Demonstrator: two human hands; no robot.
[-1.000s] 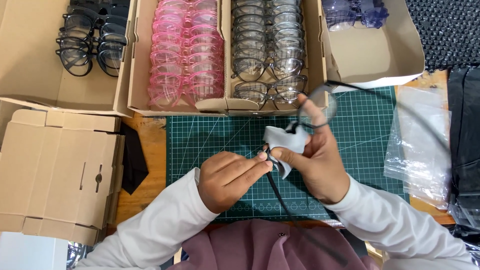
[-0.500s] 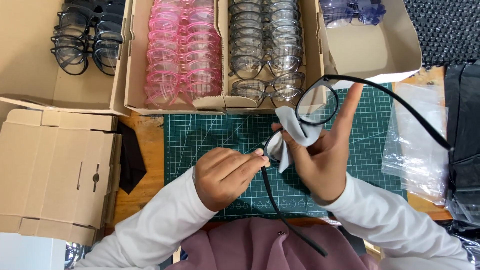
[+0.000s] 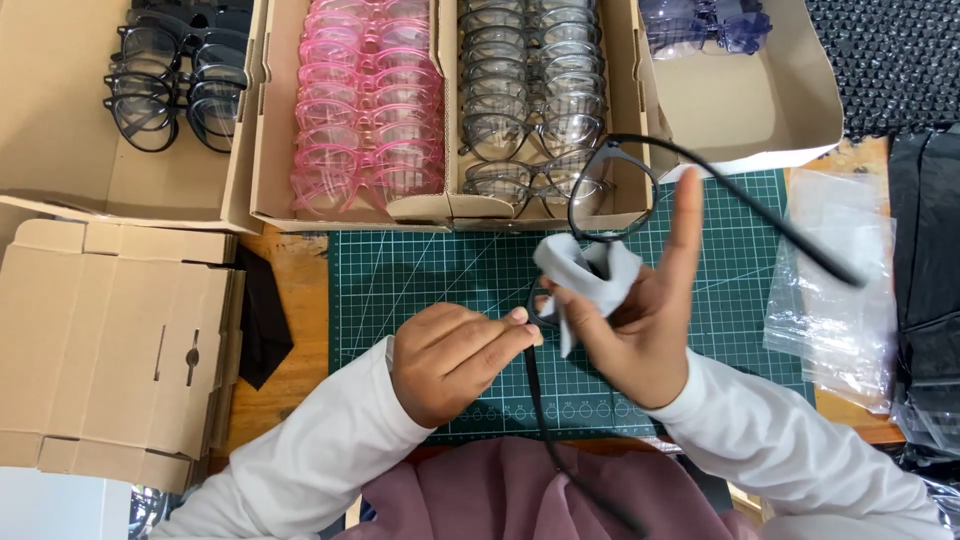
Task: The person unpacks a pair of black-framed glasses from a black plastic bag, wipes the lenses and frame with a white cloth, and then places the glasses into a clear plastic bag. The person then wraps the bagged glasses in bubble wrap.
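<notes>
My left hand [image 3: 455, 358] pinched the black glasses [image 3: 610, 190] frame; my right hand [image 3: 630, 330] gripped them through a grey cloth [image 3: 585, 272], index finger straight.

Glasses in hand [image 3: 640, 175]: black frame. Cloth [image 3: 585, 275]: pale grey. Cutting mat [image 3: 420, 275]: green, white grid. Boxed glasses, upper centre: pink [image 3: 368, 110], grey [image 3: 530, 100]; upper left: black [image 3: 170, 85]. Boxes [image 3: 110, 340]: tan cardboard.

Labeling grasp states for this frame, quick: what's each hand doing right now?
Left hand: closed, pinching the black glasses near the lower lens.
Right hand: holding a grey cloth against the glasses, index finger raised.
</notes>
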